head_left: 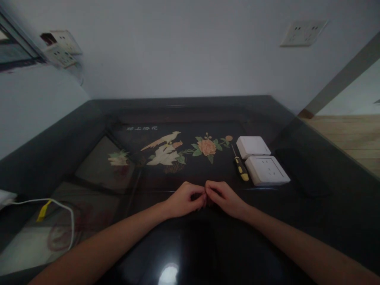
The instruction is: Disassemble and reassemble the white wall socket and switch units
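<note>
My left hand [184, 200] and my right hand [224, 198] rest on the dark glossy table [192, 245], knuckles together, fingers curled into loose fists that touch at the middle. Whether anything small sits inside the fingers is hidden. To the right of my right hand lies a screwdriver [240, 166] with a yellow and black handle. Beside it are two white wall sockets: one showing its face [267, 170], and behind it another lying with a plain side up [252, 146].
The table top carries an inlaid picture of a bird and flower [178, 148]. A white cable with a yellow tag [44, 209] loops at the left edge. White sockets are mounted on the wall [303, 33] and at upper left [61, 49]. Wooden floor shows at right.
</note>
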A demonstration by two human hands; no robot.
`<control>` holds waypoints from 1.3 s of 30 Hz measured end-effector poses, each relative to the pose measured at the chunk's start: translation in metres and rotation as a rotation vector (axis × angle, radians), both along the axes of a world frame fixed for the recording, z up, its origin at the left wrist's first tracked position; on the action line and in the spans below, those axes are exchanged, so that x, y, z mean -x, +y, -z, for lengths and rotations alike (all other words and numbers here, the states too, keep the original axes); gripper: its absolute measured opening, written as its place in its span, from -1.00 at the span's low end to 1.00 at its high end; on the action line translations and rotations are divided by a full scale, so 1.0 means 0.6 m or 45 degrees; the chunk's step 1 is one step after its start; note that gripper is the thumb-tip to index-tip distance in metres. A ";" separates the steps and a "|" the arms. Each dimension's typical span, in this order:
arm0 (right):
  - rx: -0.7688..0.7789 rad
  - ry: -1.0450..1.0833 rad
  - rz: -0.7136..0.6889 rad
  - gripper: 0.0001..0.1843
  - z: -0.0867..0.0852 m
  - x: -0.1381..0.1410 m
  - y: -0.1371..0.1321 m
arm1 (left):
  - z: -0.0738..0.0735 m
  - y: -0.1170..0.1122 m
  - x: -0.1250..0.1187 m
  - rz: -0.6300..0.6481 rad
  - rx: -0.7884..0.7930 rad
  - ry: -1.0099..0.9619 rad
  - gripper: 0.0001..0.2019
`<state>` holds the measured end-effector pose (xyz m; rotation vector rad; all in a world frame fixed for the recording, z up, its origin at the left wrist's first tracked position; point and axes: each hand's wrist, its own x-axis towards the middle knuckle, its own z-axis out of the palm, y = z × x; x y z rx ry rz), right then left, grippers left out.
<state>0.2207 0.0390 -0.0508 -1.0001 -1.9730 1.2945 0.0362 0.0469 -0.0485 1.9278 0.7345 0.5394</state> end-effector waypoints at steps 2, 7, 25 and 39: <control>-0.007 -0.015 0.015 -0.64 -0.006 0.000 -0.001 | -0.001 -0.001 -0.001 -0.015 -0.037 0.012 -0.74; -0.086 -0.055 0.130 -0.59 -0.050 -0.029 -0.011 | -0.012 -0.010 -0.001 -0.052 -0.166 0.095 -0.72; -0.025 0.068 1.094 -0.43 -0.015 -0.316 0.071 | -0.024 0.070 -0.223 -0.340 -0.689 0.509 -0.64; 0.230 0.180 1.037 -0.40 0.013 -0.310 0.090 | -0.017 0.072 -0.208 -0.319 -0.787 0.756 -0.69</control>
